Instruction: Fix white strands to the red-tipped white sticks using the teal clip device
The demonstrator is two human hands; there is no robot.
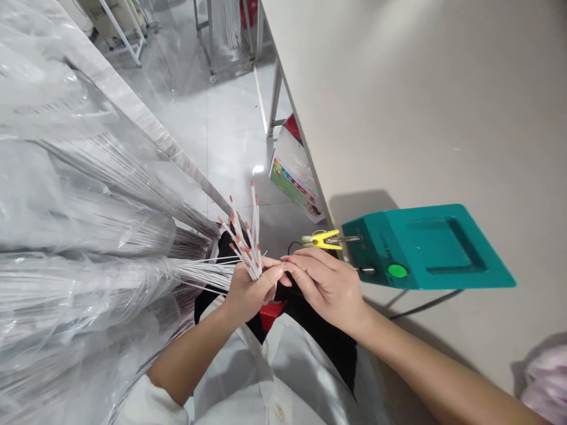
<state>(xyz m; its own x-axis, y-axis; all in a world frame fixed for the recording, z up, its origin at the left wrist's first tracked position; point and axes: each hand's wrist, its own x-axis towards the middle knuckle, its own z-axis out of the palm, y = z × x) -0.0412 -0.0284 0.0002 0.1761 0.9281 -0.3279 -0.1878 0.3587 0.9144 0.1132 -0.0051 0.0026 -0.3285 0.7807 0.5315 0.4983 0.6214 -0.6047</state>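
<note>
Beige, smooth bench [398, 130]; grey tiled floor [234, 130]. White, red-tipped wire bundle [253, 262] clamped in left hand [248, 295]; right hand [332, 286] pinched together just beside.

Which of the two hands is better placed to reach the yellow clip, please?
Probably the right hand: its fingers are close beside the yellow clip, while the left hand is farther away and holds the white wires.

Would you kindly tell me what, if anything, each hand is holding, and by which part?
The left hand grips white wires near their ends; whether the right hand pinches anything cannot be told.
</note>
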